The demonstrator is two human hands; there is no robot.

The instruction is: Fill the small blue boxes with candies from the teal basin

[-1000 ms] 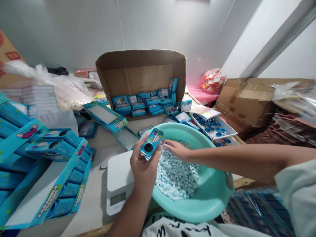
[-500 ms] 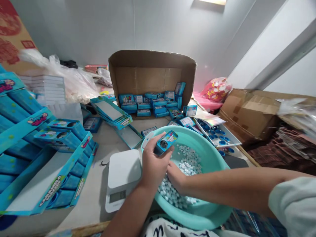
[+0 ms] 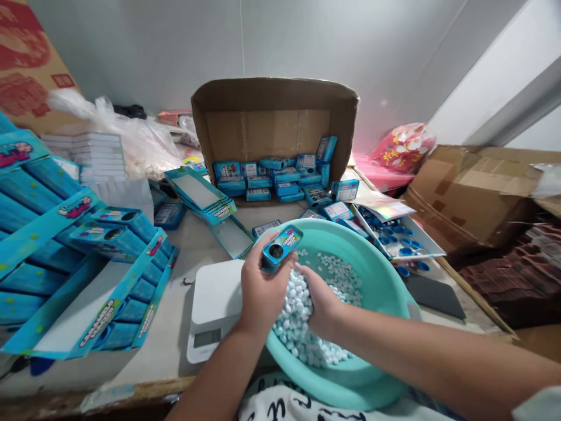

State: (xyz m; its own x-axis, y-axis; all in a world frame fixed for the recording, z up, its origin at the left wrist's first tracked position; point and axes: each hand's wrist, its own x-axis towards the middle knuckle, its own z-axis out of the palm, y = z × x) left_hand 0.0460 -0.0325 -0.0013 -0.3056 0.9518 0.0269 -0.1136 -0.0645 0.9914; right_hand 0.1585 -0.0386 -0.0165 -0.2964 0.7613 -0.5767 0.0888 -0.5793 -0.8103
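Observation:
My left hand point(image 3: 262, 286) grips a small blue candy box point(image 3: 281, 248), printed "Caramelo Macizo", with a round dark hole in its face. It holds the box tilted above the near left side of a turquoise plastic basin point(image 3: 385, 263). Small white, pill-shaped candies point(image 3: 324, 351) lie heaped in the basin. Cupped low inside it, just below the box, my right hand point(image 3: 324, 301) has a handful of these candies against its palm; its fingertips are partly hidden. A white digital scale point(image 3: 217, 292) sits left of the basin, beside my left forearm.
Display trays point(image 3: 87, 316) of blue boxes stand at the left. An open cardboard carton point(image 3: 272, 128) holding several blue boxes is behind the basin. At the right are a white tray point(image 3: 421, 248) of blue caps and a dark flat pad point(image 3: 433, 295).
My right hand has risen slightly out of the heap, with candies now gathered at its palm. The box in my left hand has shifted a little left and down.

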